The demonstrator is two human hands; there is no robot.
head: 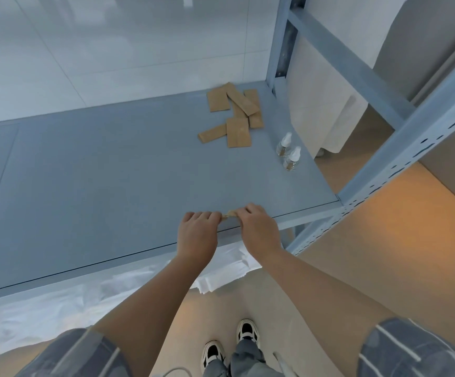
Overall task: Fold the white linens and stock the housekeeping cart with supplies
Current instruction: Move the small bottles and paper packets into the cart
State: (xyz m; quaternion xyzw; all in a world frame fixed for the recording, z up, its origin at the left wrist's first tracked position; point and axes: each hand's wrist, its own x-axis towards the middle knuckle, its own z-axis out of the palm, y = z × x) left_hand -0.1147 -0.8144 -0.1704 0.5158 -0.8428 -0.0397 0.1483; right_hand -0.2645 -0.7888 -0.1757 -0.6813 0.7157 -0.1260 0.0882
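Two hands meet at the front edge of the grey shelf (85,172): the left hand (197,232) is curled, fingertips pinching one end of a small tan packet (230,213), and the right hand (259,227) pinches the other end. The packet is best kept flat and carried to the loose packets (234,118) near the back right corner, clear of the two small bottles (288,153) by the right edge. White linens (57,308) lie on the level below

Both hands (229,229) pinch small tan packet (230,213), apparently, above shelf (112,186).
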